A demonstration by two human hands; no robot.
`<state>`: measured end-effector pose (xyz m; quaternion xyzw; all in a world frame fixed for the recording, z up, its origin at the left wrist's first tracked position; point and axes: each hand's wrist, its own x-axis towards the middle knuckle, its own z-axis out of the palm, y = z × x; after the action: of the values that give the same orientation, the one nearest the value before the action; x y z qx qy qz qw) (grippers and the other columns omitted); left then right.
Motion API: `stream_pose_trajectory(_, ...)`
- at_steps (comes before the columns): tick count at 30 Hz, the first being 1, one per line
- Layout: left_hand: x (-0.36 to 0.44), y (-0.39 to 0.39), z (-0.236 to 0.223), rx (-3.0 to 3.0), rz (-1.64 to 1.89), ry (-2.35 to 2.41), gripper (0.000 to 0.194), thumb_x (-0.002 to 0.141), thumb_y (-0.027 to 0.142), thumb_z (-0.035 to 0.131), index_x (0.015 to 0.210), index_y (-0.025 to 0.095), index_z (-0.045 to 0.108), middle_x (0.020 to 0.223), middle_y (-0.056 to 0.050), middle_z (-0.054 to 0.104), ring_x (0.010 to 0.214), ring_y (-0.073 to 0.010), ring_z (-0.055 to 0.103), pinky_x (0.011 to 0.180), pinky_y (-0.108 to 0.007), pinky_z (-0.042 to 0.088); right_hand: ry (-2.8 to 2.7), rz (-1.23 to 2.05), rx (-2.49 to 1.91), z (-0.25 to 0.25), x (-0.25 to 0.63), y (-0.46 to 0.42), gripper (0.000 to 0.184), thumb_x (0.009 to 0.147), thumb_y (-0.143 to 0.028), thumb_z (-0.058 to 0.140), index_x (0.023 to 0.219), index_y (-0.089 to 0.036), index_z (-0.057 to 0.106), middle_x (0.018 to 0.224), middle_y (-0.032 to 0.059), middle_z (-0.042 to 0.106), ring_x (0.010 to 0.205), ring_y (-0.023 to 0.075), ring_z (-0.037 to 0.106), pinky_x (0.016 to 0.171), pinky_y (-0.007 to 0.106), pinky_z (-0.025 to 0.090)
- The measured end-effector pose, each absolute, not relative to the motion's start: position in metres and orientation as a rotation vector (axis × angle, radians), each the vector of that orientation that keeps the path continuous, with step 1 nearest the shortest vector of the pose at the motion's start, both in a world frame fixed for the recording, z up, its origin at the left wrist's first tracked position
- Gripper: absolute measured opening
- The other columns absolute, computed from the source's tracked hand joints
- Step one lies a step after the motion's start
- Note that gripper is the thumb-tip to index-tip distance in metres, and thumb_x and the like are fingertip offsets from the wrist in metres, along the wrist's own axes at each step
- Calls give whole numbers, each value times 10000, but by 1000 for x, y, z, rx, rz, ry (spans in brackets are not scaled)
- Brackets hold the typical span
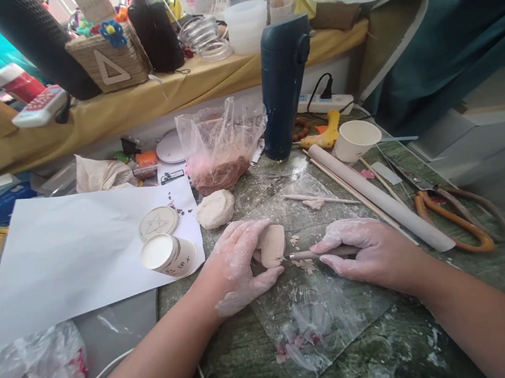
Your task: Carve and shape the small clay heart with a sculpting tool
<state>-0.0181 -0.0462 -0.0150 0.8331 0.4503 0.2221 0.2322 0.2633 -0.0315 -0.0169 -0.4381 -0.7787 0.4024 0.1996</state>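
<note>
A small slab of pale clay is gripped in my left hand, its thumb along the lower edge and its fingers behind and above. My right hand pinches a grey-handled craft knife, whose tip meets the slab's lower right side. White powder coats both hands. Clay scraps lie under the knife on a clear plastic sheet. Just beyond my left hand sits a round lump of clay. A thin pointed stick rests past my right hand.
A paper cup and a clay disc with a star stand on white paper. Behind are a bag of reddish clay and a dark blue bottle. On the right lie a rolling pin, scissors and a yellow glue gun.
</note>
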Motion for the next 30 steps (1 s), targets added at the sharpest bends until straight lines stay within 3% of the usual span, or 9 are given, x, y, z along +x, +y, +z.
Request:
stream_pose_trajectory(5, -18, -46, -14, 2275, 588, 1251, 721, 831, 320, 792, 1463, 235, 456, 1382, -130, 604, 1279, -327, 557, 1087, -526, 482, -2130, 1102, -1282, -16, 261, -31, 213, 922, -270, 640, 1060, -282, 802, 1041, 38, 793, 956, 227, 752, 855, 345, 595)
stream_pose_trajectory(12, -18, -46, -16, 2296, 613, 1235, 717, 827, 305, 792, 1457, 208, 464, 1371, -134, 613, 1277, -320, 557, 1090, -510, 480, -2228, 1132, -1177, -12, 260, -32, 229, 885, -224, 672, 1046, -301, 814, 915, 3, 789, 855, 188, 739, 781, 288, 575)
stream_pose_trajectory(26, -18, -46, -15, 2263, 591, 1257, 721, 829, 328, 791, 1464, 249, 460, 1380, -128, 608, 1281, -336, 562, 1087, -535, 481, -2118, 1049, -1317, -13, 255, -33, 218, 910, -260, 627, 1035, -281, 803, 1034, 38, 805, 933, 232, 753, 833, 347, 598)
stream_pose_trajectory(30, -18, -47, -17, 2249, 624, 1272, 785, 816, 323, 798, 1496, 247, 414, 1372, -139, 600, 1276, -340, 562, 1072, -541, 492, -2197, 1077, -1249, -13, 254, -34, 199, 869, -254, 669, 990, -297, 822, 918, 15, 806, 866, 224, 752, 807, 335, 598)
